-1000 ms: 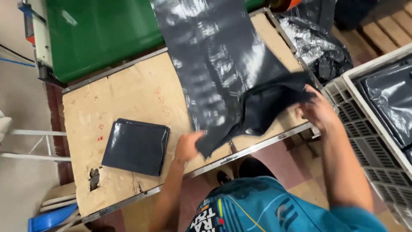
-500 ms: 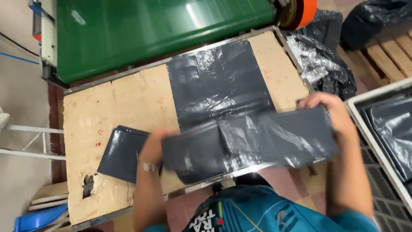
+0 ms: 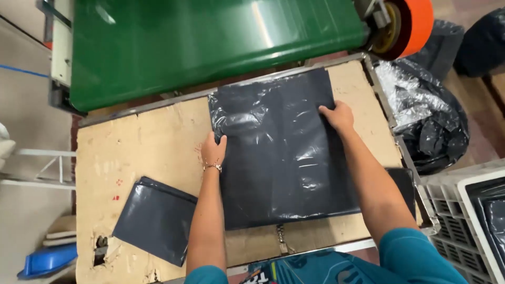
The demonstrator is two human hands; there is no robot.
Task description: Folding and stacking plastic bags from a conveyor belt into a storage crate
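A view from above looks down on a worn wooden worktable [image 3: 137,152] that fills the middle of the frame. A large dark grey plastic bag [image 3: 284,152] lies flat on the table, right of centre, its top edge near the table's far rim and its bottom edge close to the near rim. The surface of the bag is wrinkled and glossy.

The person's left hand [image 3: 214,150] rests on the bag's left edge, fingers together and flat, pressing down; a thin bracelet sits at the wrist. The right hand [image 3: 338,117] lies palm down on the bag's upper right part, fingers slightly spread and flat against the plastic. Neither hand pinches or lifts the bag.

In the lower left of the frame, a smaller folded dark grey bag [image 3: 155,218] lies on the table, just beside the left forearm. A green conveyor belt [image 3: 210,42] runs across the top of the frame, ending at an orange roller [image 3: 413,23] in the upper right. A heap of crumpled black plastic [image 3: 431,121] sits right of the table, and a pale plastic crate [image 3: 463,210] occupies the lower right corner.
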